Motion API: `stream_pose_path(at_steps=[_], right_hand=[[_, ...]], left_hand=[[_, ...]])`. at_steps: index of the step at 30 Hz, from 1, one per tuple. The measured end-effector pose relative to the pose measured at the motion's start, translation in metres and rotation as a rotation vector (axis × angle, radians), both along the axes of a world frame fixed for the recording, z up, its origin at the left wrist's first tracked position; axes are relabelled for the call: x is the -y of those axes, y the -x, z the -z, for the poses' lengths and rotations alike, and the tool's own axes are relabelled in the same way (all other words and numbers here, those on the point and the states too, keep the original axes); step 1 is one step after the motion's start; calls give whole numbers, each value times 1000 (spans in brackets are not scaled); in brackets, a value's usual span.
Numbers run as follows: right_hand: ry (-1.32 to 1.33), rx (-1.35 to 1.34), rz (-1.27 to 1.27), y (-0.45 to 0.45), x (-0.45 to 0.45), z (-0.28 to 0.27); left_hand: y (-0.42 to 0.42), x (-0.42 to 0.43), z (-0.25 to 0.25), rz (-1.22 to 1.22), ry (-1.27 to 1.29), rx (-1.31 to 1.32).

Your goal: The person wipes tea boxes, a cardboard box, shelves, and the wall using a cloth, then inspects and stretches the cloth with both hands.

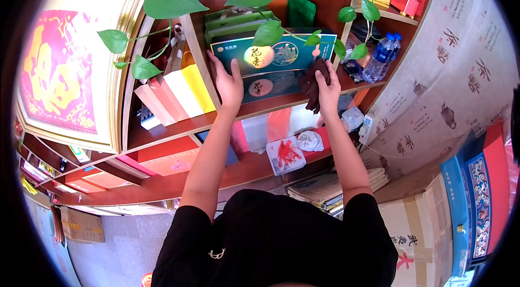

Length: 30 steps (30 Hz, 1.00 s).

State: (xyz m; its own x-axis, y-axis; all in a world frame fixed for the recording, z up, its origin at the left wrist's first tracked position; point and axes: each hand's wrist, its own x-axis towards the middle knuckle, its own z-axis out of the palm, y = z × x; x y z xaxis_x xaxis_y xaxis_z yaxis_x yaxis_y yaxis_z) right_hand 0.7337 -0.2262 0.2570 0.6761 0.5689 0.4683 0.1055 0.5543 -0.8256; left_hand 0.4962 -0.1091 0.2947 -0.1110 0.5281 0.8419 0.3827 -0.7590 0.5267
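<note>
A right hand [328, 89] grasps a crumpled brown cloth [310, 87] at the right end of a teal box [281, 53], upper centre of the frame; the left hand [229, 86], thumb spread, touches the left end, its grip impossible to tell. Plant leaves [268, 33] hang across the box's top edge, with green bags [238, 20] behind. The box sits between both hands, the cloth under the right fingers. A wooden upright [199, 51] stands just beside the left hand; bottles [382, 58] stand at upper right. Below the box runs the shelf edge [179, 129], and a gap between the forearms shows a white tray [273, 151].
</note>
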Motion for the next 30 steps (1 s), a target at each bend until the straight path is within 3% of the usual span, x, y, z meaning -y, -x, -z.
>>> stream_pose_path(at_steps=[2, 4, 6, 8, 11, 15, 17, 18, 20, 25, 30], right_hand=[[74, 263, 166, -5, -6, 7], [78, 292, 168, 4, 1, -2], [85, 321, 171, 8, 3, -6], [119, 384, 206, 7, 3, -5], [100, 350, 204, 2, 0, -2], [90, 352, 205, -3, 0, 0], [111, 336, 167, -10, -2, 6], [116, 332, 168, -11, -2, 7], [68, 344, 158, -11, -3, 9], [35, 342, 145, -4, 2, 3], [-92, 162, 186, -5, 13, 33]], left_hand=[[-3, 3, -2, -41, 5, -23], [-8, 5, -2, -24, 6, -20], [-11, 9, -1, -152, -221, -165], [-14, 8, 2, -139, -246, -130], [-17, 18, -6, -223, -341, -324], [-13, 33, -73, -109, -309, -481], [-7, 20, -102, -47, -391, -679], [-6, 19, -116, -42, -388, -683], [-6, 16, -138, 207, 101, -900], [-18, -18, -125, 264, -49, -849], [-11, -20, -125, 225, 9, -839]])
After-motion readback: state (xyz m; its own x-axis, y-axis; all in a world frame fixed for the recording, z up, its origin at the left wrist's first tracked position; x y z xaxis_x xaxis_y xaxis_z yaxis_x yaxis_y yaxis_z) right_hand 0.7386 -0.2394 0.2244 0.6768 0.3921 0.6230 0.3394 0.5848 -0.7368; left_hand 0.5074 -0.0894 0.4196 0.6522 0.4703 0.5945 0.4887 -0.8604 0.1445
